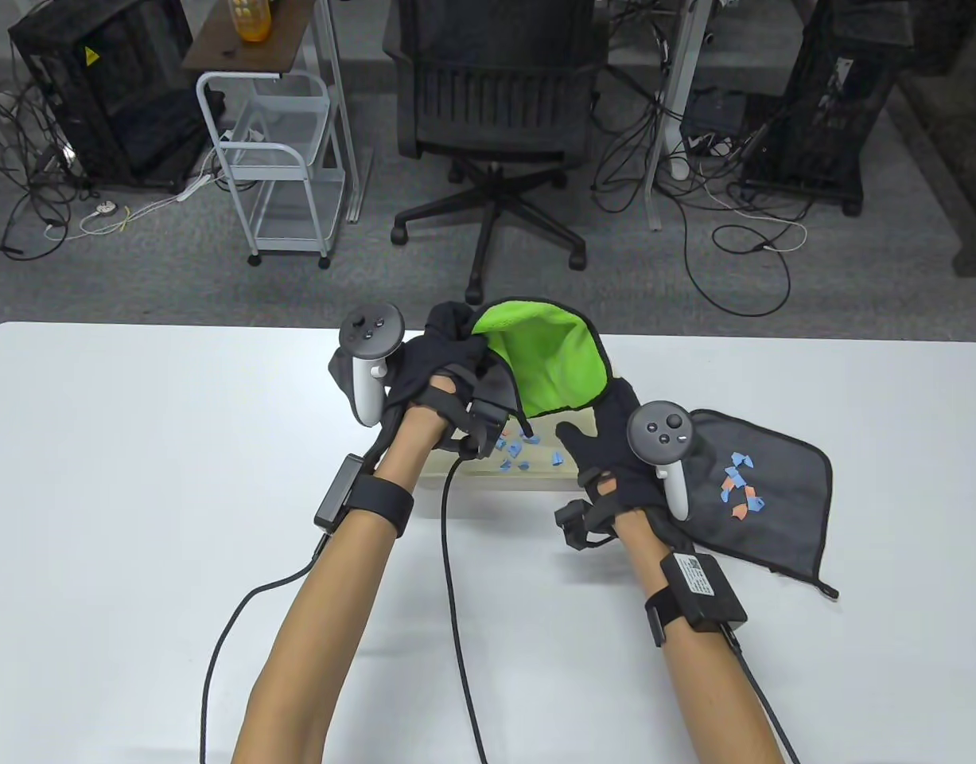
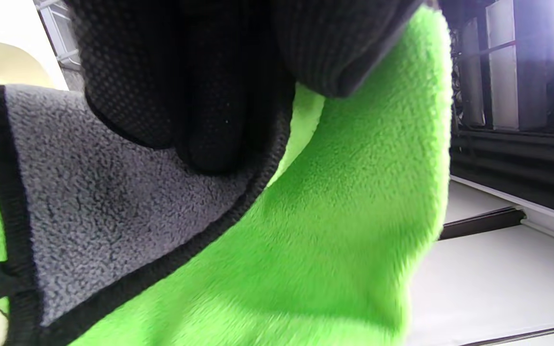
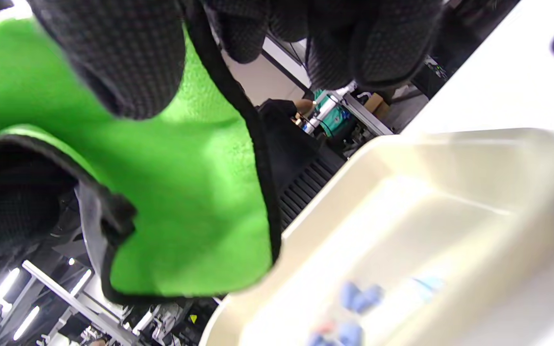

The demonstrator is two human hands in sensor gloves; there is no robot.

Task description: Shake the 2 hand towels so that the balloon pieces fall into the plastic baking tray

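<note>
Two hands hold one towel [image 1: 547, 362] between them, its green face turned toward the person and its grey back and black hem showing at the left. It hangs lifted above the plastic baking tray [image 1: 488, 471], which sits on the white counter [image 1: 138, 477] just in front of both wrists. The left hand [image 1: 436, 382] grips the towel's left edge, fingers [image 2: 209, 96] curled round a bunched fold of grey cloth. The right hand [image 1: 615, 454] pinches the towel's right edge; in the right wrist view a fingertip [image 3: 123, 62] presses on the green face near the black hem, with the other fingers curled behind it.

Several blue balloon pieces [image 1: 513, 452] lie in the tray, directly between the two hands and below the towel's lower edge. The second towel [image 1: 762, 497], dark grey, lies flat on the counter just right of the right hand, partly under its tracker, with a small cluster of blue and orange balloon scraps [image 1: 740, 485] on it.
</note>
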